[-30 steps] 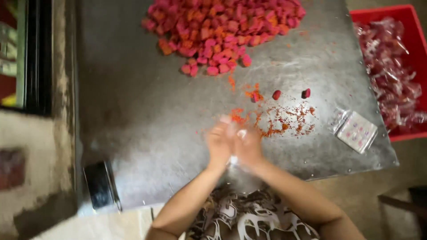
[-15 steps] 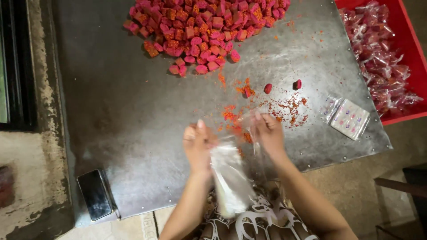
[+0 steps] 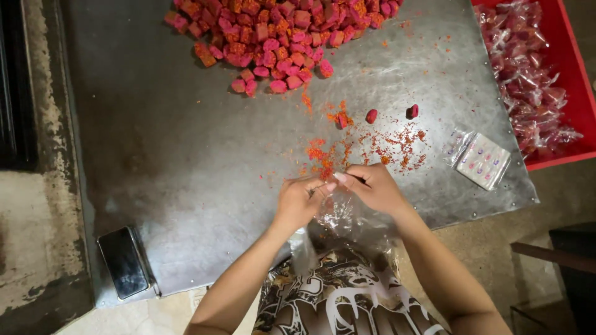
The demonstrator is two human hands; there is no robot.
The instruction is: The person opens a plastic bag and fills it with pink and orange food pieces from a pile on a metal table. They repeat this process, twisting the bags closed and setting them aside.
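Left hand: my left hand (image 3: 300, 201) is closed, its fingertips (image 3: 328, 186) pinched on the top edge of the clear plastic bag (image 3: 338, 217).
Right hand: my right hand (image 3: 372, 186) is curled shut as well, thumb and forefinger gripping the same bag edge, almost touching the left fingertips.
Bag: it hangs from both pinches down toward my body, crinkled and see-through, over the near edge of the metal table (image 3: 186, 155). I cannot tell whether anything is inside it.
Crumbs: just beyond the fingertips lies a scatter of orange-red crumbs (image 3: 372, 146) on the bare metal.
Loose pieces: a little farther past the crumbs sit two single red pieces (image 3: 371, 115), near each other but apart.
Flat packet: to the right of my right fingers, near the table's edge, lies a small clear packet (image 3: 483, 160) with pale dots.
Phone: well to the left of my left fingers, at the near corner, a dark phone (image 3: 123, 262) lies flat.
Heap: far beyond the fingers, at the table's top, a big pile of pink and orange cubes (image 3: 279, 31).
Red crate: far right of the fingers, a red crate (image 3: 574, 93) filled with wrapped bags.
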